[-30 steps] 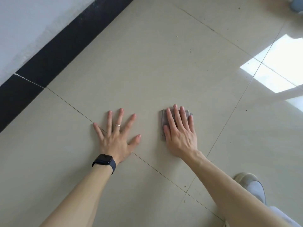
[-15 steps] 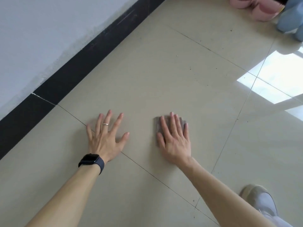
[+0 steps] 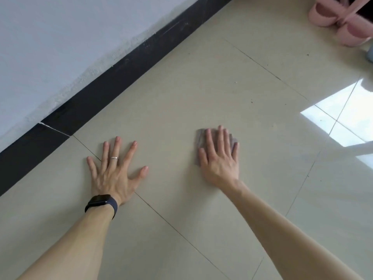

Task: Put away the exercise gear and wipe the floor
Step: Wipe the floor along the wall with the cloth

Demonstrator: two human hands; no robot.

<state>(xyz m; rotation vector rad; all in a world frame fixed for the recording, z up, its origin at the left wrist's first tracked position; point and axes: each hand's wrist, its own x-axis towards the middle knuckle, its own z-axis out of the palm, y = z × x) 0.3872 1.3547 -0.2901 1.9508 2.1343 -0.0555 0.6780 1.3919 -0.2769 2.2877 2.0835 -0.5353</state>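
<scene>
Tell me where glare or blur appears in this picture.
Head view: bright reflected glare on the glossy beige floor tiles at right; the pink slippers at top right are blurred; the small grey cloth under the right hand looks smeared.

A small grey cloth (image 3: pixel 199 138), seemingly folded, lies flat on the glossy beige tile floor (image 3: pixel 181 93), mostly covered by the right hand (image 3: pixel 219 160), which presses it with straight fingers.
</scene>
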